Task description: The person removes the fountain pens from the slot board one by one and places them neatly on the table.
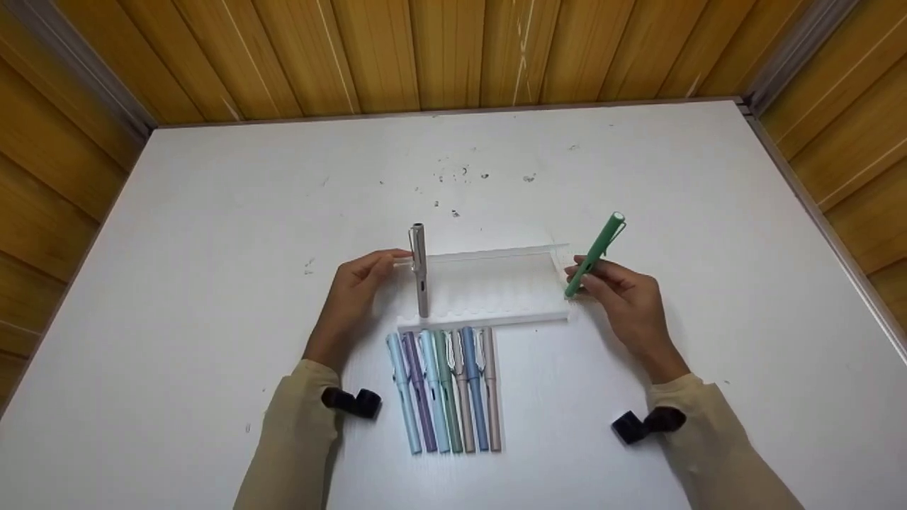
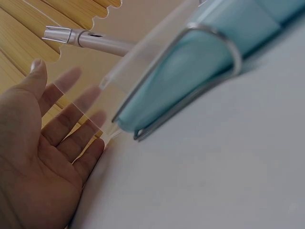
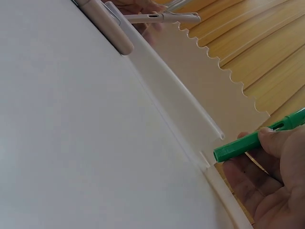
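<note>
A clear pen stand with a scalloped edge stands on the table. One greyish-brown pen with a metal clip lies across its left end. My left hand is at the stand's left side, its fingers fairly straight against the clear plastic, as the left wrist view shows. A green pen is pinched between the thumb and fingers of my right hand. It slants, clip end up, and its lower end is close to the stand's right side.
In front of the stand lies a row of several pens, among them a light blue pen, a purple pen and a dusty pink pen. The white table has dark marks behind the stand. Wood-look panels border its back.
</note>
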The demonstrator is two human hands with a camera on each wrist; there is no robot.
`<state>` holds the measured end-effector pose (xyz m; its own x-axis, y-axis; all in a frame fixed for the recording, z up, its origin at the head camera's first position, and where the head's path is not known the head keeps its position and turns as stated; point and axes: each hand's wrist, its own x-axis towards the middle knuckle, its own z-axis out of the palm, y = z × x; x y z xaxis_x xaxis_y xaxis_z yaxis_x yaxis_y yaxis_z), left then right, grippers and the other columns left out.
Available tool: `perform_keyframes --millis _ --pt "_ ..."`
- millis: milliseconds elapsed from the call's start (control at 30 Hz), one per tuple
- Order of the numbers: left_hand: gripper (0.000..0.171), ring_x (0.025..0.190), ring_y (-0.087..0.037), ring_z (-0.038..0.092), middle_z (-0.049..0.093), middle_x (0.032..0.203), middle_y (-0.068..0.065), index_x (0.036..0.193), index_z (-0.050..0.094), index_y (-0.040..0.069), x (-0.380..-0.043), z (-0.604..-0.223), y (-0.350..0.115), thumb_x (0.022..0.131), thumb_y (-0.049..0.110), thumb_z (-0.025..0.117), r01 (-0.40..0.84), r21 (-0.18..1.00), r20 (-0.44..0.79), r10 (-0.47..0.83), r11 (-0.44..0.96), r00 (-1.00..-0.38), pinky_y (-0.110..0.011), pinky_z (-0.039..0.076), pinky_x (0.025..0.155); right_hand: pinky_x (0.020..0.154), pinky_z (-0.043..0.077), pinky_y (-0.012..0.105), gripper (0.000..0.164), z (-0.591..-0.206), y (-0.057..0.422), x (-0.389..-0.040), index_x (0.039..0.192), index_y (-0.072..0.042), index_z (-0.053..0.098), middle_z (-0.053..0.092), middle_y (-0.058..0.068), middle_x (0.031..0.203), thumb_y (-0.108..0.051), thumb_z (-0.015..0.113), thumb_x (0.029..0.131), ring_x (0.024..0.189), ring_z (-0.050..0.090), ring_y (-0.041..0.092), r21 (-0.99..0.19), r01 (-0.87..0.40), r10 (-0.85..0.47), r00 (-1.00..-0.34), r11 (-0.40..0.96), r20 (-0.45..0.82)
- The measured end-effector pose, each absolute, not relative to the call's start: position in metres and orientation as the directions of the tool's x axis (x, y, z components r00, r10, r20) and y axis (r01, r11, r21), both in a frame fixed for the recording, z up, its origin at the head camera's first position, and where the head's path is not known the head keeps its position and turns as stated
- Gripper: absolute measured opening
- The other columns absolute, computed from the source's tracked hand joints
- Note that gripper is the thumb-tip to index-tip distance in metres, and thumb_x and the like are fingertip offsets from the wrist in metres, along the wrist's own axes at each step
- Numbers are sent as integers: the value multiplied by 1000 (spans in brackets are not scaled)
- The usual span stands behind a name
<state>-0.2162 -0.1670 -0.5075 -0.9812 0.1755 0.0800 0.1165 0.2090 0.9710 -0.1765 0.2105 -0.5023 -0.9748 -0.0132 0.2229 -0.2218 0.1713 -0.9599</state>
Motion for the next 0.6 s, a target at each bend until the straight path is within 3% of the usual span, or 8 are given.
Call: perform_keyframes --millis 300,600 --pt "35 133 -17 52 67 130 2 121 73 18 -216 -507 -166 105 40 51 104 975 68 181 198 -981 -42 33 117 88 57 30 36 -502 237 -154 124 12 62 75 13 109 -12 66 98 102 73 19 -984 -93 32 -995 152 99" --pt "33 132 -16 54 68 129 0 121 73 15 -216 -506 -168 106 35 50 131 967 92 180 217 -979 -40 35 116 82 59 36 41 -502 240 -134 127 13 60 75 10 106 -14 67 97 97 74 19 -990 68 -16 -997 120 -71"
